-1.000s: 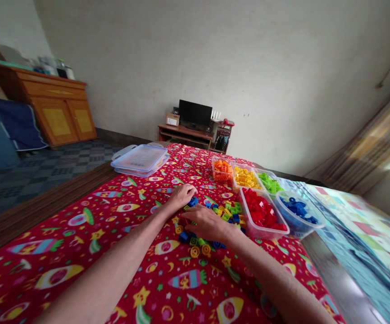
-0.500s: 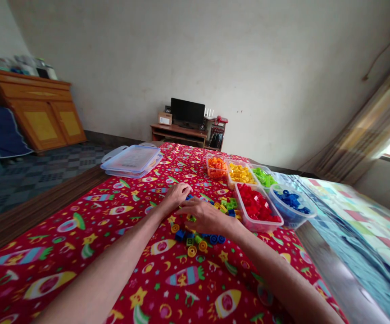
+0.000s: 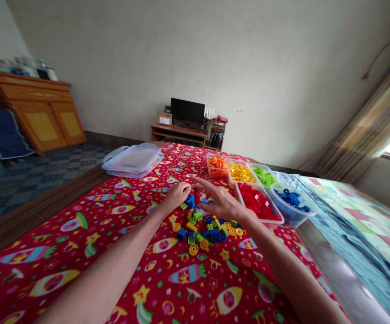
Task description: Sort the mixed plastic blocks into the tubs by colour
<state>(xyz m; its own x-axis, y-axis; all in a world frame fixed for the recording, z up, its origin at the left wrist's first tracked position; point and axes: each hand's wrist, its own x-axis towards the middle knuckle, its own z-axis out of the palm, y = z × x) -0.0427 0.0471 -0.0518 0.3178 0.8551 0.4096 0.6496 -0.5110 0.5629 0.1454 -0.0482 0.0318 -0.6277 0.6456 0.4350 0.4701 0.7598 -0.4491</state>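
My left hand rests low over the red cloth, its fingers curled in at the left edge of the loose pieces; whatever they may hold is hidden. Close against its fingertips lie blue bricks. My right hand hovers above the pile with thumb and fingers apart and nothing visible in them. Below it are mixed toy building bricks, including yellow wheels, blue wheels and green bricks. Part of the pile is covered by my right hand.
To the right stand clear tubs of sorted bricks: a red tub, a blue tub, an orange tub, a yellow tub and a green tub. Stacked lids lie at the back left. A bed adjoins on the right.
My right hand has lifted off the pile and moved up and right, its fingers spreading and uncovering more bricks. My left hand has hardly moved.
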